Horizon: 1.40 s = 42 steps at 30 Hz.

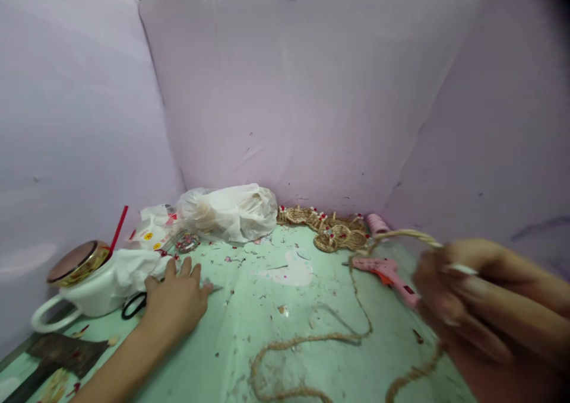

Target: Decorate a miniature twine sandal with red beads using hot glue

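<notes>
My left hand (pixel 178 290) reaches down at the left of the table, palm down with its fingers spread. It lies over a pair of scissors (pixel 133 305), whose black handle loop and pointed tip show on either side of it; I cannot tell whether it touches them. A crumpled white tissue (pixel 142 267) is just beyond the fingertips. Close to the camera on the right, my right hand (pixel 476 299) pinches a length of jute rope (pixel 312 337). From those fingers the rope arcs left, drops to the table and winds in loose curves toward the front edge.
A pink glue gun (pixel 387 270) and a pink thread spool (pixel 377 224) lie at the right. Woven rope pieces with red beads (pixel 341 237) and a plastic bag (pixel 231 213) line the back wall. A white mug (pixel 95 293) and a hammer head (pixel 66 352) stand left.
</notes>
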{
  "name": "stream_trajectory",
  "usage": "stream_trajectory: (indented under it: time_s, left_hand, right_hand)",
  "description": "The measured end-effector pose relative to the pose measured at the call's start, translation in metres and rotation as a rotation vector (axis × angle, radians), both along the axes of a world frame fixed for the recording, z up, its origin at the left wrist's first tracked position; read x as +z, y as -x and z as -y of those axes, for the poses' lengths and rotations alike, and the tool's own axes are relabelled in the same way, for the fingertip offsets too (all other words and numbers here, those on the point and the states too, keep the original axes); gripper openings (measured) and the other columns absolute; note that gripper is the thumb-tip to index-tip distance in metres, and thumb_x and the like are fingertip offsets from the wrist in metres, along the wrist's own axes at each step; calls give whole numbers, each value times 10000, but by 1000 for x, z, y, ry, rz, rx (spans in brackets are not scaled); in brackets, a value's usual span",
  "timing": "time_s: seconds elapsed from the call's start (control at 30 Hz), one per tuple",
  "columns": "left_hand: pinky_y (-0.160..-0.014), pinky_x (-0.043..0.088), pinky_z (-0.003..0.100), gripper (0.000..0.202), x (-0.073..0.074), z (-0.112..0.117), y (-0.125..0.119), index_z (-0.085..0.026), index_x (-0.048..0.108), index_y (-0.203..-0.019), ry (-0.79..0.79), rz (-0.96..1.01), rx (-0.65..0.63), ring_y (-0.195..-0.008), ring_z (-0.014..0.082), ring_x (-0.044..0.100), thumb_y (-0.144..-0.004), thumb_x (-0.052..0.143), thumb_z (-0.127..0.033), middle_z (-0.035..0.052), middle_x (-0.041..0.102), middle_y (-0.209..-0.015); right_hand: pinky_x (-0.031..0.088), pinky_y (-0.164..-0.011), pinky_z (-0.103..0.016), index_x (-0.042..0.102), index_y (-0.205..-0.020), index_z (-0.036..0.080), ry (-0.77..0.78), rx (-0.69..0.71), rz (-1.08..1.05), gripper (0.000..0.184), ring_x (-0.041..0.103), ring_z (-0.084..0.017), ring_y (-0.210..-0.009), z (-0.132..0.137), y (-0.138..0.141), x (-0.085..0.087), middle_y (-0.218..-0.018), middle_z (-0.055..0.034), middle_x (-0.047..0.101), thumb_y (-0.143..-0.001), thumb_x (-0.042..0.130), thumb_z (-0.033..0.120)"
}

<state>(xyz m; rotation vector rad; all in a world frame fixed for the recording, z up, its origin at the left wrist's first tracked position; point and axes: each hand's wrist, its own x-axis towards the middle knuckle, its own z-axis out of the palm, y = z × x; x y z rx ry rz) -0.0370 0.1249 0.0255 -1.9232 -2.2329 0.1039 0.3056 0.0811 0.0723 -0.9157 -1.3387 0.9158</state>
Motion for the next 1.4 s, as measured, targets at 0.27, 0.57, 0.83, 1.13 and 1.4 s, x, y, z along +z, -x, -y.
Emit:
stream_trajectory:
  time_s: [0.27, 0.57, 0.83, 1.13, 1.4]
  left_hand:
    - [-899, 371, 439, 406, 38, -48, 0, -145, 616, -1073, -228, 186, -201, -1052, 289, 537, -729, 407, -92, 159, 583, -1157]
    - [-835, 446, 373, 457, 50, -53, -33, -110, 623, -974, -186, 1714, -551, -861, 219, 610, -837, 361, -458, 104, 680, -890]
    - [-390, 417, 224, 322, 70, -49, -44, -82, 617, -731, 663, 2257, -397, -273, 41, 314, -862, 401, -283, -59, 388, -397]
    - [-363, 340, 148, 152, 51, -65, -32, -67, 610, -739, 588, 2270, -267, -300, -11, 234, -791, 490, -144, -67, 368, -460]
    - [-361, 359, 156, 223, 84, -47, -13, -62, 609, -799, 271, 2158, -359, -305, -18, 265, -748, 400, -2, -15, 463, -527]
  right_hand:
    - [144, -357, -207, 636, -685, 244, 58, 267, -105, 86, 232, -30, -365, -14, 81, 97, -520, 29, 525, -716, 570, 198]
    - [100, -349, -180, 583, -704, 166, 293, 669, -38, 56, 209, -13, -365, -51, 123, 99, -536, 29, 531, -691, 543, 129]
    - [151, -386, -195, 584, -954, 156, 332, 299, 162, 233, 285, -32, -401, -95, 116, 54, -595, 30, 519, -729, 573, 218]
    - [159, -426, -228, 569, -606, 145, 347, 274, 92, 253, 251, -40, -417, -103, 79, -8, -479, 75, 369, -665, 642, 380]
    - [169, -410, -209, 551, -613, 150, 299, 278, 26, 246, 263, -42, -430, -106, 66, -3, -501, 69, 365, -678, 640, 369]
